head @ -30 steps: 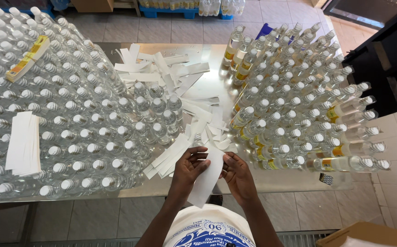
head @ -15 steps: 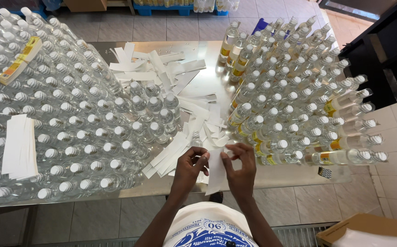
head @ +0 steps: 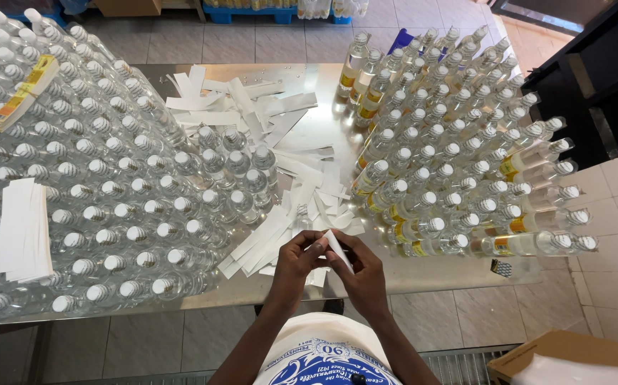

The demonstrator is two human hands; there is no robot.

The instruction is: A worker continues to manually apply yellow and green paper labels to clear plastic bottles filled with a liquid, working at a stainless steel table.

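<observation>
**Label strip worked between both hands at the table's near edge**

Both hands meet over the near rim of the steel table [head: 423,274]. The left hand [head: 296,260] and the right hand [head: 366,274] are drawn close together, fingertips pinching a narrow white paper strip [head: 338,249] that slants between them. Judged step: separating or peeling one strip, apparently a label off its backing; whether any part has come away is too small to tell.

Next move, as a judgement: it calls for a fine fingertip grip at the strip's end and a steady pull, then one free bottle within reach.

Room for moving:
- Left: a dense block of clear plastic bottles with white caps [head: 109,192], unlabelled, packed cap to cap up to the near rim. A stack of white strips [head: 22,229] lies on top of them, and a yellow-banded bundle [head: 24,93] further back.
- Right: a second block of capped bottles with yellow labels [head: 458,164], the nearest ones tipped on their sides near the right edge.
- Between: a lane littered with loose white paper strips [head: 273,135], the only open surface, and narrow.
- Below right, on the floor: a brown cardboard box [head: 572,356].
</observation>
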